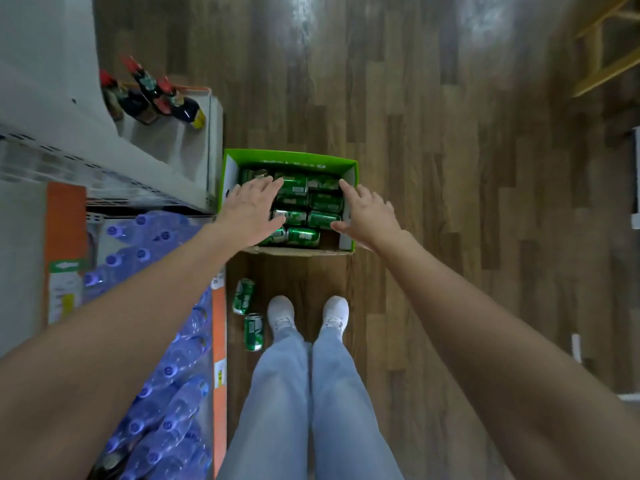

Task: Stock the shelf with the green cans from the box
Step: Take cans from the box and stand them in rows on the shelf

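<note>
The green cans lie on their sides in the open green box, their long axes running left to right across your view. The box sits on the wood floor, just beside the shelf. Your left hand reaches palm down over the box's left side, fingers straight and spread, holding nothing; it hides the cans beneath it. Your right hand hangs over the right wall, fingers relaxed, empty. Whether either hand touches a can is unclear. Two loose cans lie by your left shoe.
</note>
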The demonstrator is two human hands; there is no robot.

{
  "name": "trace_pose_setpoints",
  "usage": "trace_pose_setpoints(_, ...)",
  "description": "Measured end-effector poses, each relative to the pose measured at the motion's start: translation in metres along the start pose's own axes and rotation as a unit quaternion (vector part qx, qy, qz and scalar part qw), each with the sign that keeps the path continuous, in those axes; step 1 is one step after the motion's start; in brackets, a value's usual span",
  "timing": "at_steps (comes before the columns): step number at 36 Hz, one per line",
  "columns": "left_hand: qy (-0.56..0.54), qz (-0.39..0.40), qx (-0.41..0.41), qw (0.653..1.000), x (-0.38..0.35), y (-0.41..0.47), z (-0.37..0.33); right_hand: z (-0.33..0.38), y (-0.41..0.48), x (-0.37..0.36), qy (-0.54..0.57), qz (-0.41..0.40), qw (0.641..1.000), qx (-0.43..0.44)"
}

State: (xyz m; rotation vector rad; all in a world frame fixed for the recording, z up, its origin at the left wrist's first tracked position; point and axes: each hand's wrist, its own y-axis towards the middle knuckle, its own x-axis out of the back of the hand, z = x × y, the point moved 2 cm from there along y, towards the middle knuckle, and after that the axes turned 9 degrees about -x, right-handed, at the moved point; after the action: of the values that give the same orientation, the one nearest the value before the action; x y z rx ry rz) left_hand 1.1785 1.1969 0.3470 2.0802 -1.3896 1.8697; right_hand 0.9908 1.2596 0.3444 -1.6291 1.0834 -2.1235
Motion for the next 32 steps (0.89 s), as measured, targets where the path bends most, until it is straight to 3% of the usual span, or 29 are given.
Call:
trace_pose_setpoints(13, -0.028, 0.066, 0.04, 0.997, -0.143, 0.11, 0.072, -0.022, 0.153, -0.119, -0.009, 0.034, 0.999, 0.01)
trace_pose_setpoints(32, -0.022, 0.015, -0.005, 1.0, -0.27, 0.258, 0.145, -0.035, 0.31, -0.249, -0.039, 0.053, 0.998, 0.023)
